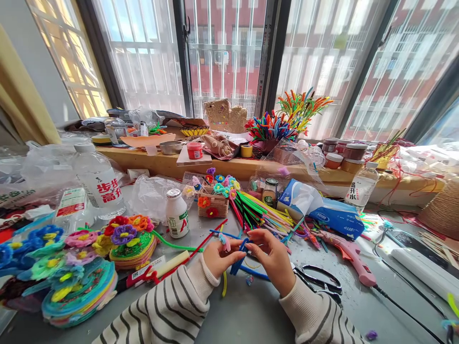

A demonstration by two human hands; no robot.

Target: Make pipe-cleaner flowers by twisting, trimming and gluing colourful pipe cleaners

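Note:
Both of my hands meet over the grey table, fingers closed round a bent blue pipe cleaner point(238, 263). My left hand point(219, 255) pinches its folded part from the left, and a small pink and light blue piece point(224, 241) shows by those fingers. On the other side, my right hand point(269, 255) holds the same blue pipe cleaner between thumb and fingertips. A yellow pipe cleaner point(224, 284) lies below my left hand. Black-handled scissors point(321, 279) rest to the right of my right wrist.
Fuzzy flower pieces point(81, 286) fill the left side. A white bottle point(177, 214), a flower basket point(213, 205) and a pipe cleaner bundle point(263, 210) stand or lie beyond my hands. A pink glue gun point(353, 260) with a cord lies right.

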